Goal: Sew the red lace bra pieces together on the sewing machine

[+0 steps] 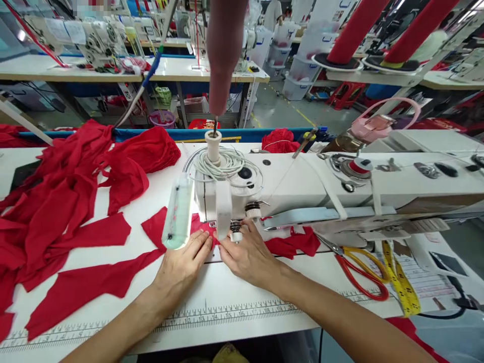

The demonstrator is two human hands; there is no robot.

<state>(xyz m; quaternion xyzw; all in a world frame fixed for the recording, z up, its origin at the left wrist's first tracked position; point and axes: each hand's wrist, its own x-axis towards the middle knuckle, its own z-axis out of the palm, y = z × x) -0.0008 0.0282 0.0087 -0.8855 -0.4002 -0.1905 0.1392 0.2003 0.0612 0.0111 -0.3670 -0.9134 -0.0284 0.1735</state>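
A white sewing machine (302,176) stands across the table, its needle end between my hands. Under that end lies a red fabric piece (206,227). My left hand (185,259) rests on it, fingers stretched out flat, close beside the clear plastic guard (177,214). My right hand (247,254) is bent around the right of the needle area, thumb at the cloth and fingers curled. The machine's front hides some of its fingertips. A second red strip (293,244) lies right of that hand, and a long red cut piece (94,282) trails off to the left.
Heaped red fabric (64,186) covers the table's left side. Scissors (359,267) and a yellow tape measure (401,282) lie at right. A printed ruler (227,312) runs along the front edge. Behind the machine stand a pink-lidded bottle (372,128) and red thread cones (355,35).
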